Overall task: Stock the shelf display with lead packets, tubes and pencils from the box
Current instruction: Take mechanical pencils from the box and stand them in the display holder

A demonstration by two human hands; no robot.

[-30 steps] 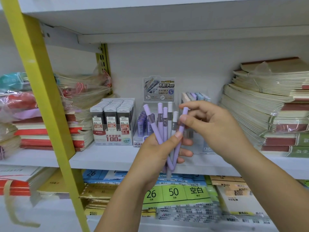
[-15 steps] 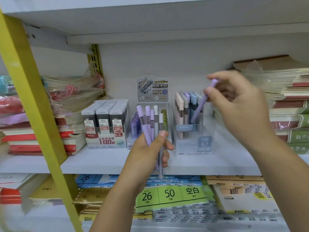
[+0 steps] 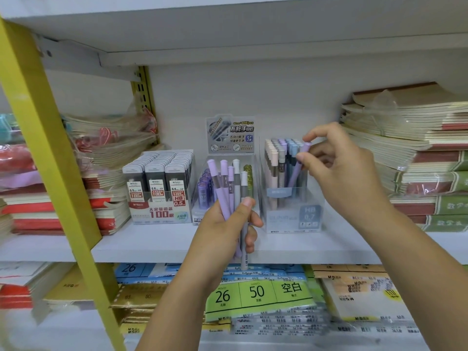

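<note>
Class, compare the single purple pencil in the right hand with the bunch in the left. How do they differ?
The single pencil is pinched at its cap by the right hand; the bunch is gripped by the left hand. The single pencil leans into the clear box; the bunch stands outside it. Both point caps up.

Lead box [image 3: 162, 214], left of middle on shelf [image 3: 152, 247]: stickers "0.5", "100", "HB 0.5"; front "大容量铅芯 100根".
Header card [image 3: 230, 134], shelf middle, toward back: "不脏手铅芯", "07 2B", "40/pcs".
Tubes [image 3: 203, 196] under card: "07 2B".
Bunch of pencils [image 3: 229, 188]: "H", "0" on one barrel.
Clear pencil box [image 3: 309, 214], right of middle: "HB 0.7".
Green notebooks [image 3: 450, 206], shelf right end: "数学", blurred.
Below shelf front edge: green pack [image 3: 258, 292] "26", "50", "空白"; blue pack [image 3: 129, 268] "26"; pad [image 3: 354, 298] "M&G".
</note>
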